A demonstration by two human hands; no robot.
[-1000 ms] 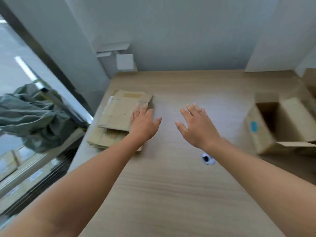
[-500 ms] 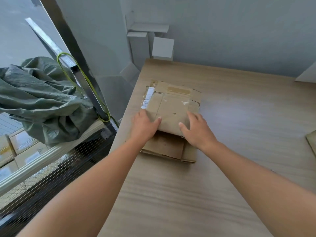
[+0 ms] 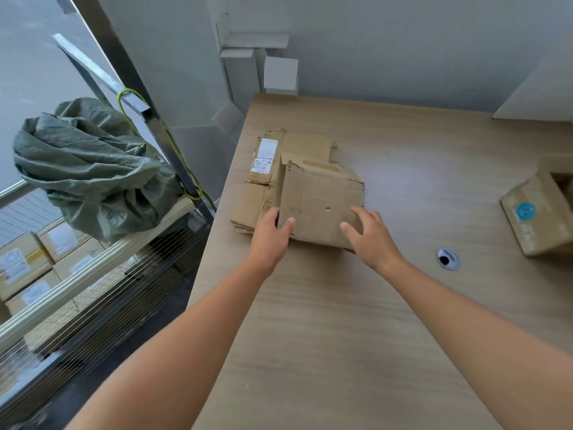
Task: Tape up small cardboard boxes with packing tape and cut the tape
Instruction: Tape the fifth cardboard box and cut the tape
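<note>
1. Holding the flat box (image 3: 322, 203) by its near corners, the left grip (image 3: 269, 234) pinches one edge and the right grip (image 3: 369, 237) curls over the other; it rests atop the stack (image 3: 263, 193).
2. Risk: the torn cardboard may buckle, or drag sheets from the stack over the table (image 3: 341, 336) edge just left of it.
3. White label (image 3: 263, 156) on the stack, blue sticker (image 3: 525, 211) well right of it: print unreadable.

We see the counter (image 3: 341, 321) as pale wood-grain laminate, smooth and matt. Flat box (image 3: 322, 206) at centre: brown corrugated cardboard, matt, rough torn edges. Stack (image 3: 248, 203) beneath is the same stuff, with a white paper label (image 3: 264, 156). Right-edge box (image 3: 545, 234): cardboard, glossy blue sticker (image 3: 525, 211). Left: crinkled green woven sack (image 3: 93, 172), shiny metal rail (image 3: 102, 77).
</note>
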